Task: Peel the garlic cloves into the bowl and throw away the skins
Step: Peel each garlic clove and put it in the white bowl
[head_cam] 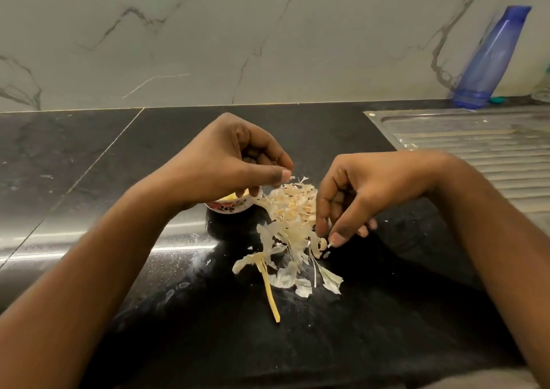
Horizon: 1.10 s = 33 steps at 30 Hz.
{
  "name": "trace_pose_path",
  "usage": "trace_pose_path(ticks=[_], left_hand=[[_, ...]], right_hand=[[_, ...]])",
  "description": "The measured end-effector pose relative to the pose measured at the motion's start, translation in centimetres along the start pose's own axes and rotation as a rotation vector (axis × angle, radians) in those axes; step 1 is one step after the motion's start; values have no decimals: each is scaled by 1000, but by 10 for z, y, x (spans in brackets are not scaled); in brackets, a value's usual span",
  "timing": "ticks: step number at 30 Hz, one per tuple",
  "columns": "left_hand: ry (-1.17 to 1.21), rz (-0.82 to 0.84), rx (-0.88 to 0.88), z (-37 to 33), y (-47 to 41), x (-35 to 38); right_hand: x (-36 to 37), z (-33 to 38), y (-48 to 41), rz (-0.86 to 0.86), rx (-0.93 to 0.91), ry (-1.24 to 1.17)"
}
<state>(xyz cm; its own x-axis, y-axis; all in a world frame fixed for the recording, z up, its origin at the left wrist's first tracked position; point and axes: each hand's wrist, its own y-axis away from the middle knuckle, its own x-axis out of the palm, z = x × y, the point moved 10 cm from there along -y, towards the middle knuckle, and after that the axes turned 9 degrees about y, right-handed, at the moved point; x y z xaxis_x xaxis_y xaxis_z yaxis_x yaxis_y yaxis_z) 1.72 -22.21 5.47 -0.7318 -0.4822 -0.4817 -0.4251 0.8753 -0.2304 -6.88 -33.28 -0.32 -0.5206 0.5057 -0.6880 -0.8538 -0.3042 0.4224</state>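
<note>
Closest to us, a pale yellow garlic stalk lies on the black tabletop, its near end pointing back at the camera. Its far end runs up into the garlic skins, a loose papery heap spread across the middle of the tabletop, with broad white flakes at the near edge and finer shreds piled further back.

The right hand is down at the right side of that heap, thumb and forefinger pinching a small scrap of skin at its edge while the other fingers curl under the palm. Just beyond and to the left, the left hand hovers with its fingers curled in and thumb tip against the forefinger; whether it holds anything, I cannot tell. Right beneath it sits the small floral bowl, touching the heap's left side, with something yellowish just showing inside.

Further right is a ribbed steel sink drainboard. At the back, a blue bottle stands against the marble wall.
</note>
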Motion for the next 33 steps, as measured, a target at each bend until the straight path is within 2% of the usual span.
trace_pose_path(ticks=[11, 15, 19, 22, 28, 33], left_hand=[[20, -10, 18, -2, 0, 10], [35, -34, 29, -1, -1, 7], [62, -80, 31, 0, -2, 3], [65, -78, 34, 0, -3, 6], [62, -66, 37, -1, -2, 9], [91, -43, 21, -1, -1, 13]], right_hand=[[4, -3, -10, -21, 57, 149], [-12, -2, 0, -93, -15, 45], [-37, 6, 14, -256, -168, -89], [-47, 8, 16, -359, -226, -97], [-44, 3, 11, -343, -209, -139], [-51, 8, 12, -411, -269, -202]])
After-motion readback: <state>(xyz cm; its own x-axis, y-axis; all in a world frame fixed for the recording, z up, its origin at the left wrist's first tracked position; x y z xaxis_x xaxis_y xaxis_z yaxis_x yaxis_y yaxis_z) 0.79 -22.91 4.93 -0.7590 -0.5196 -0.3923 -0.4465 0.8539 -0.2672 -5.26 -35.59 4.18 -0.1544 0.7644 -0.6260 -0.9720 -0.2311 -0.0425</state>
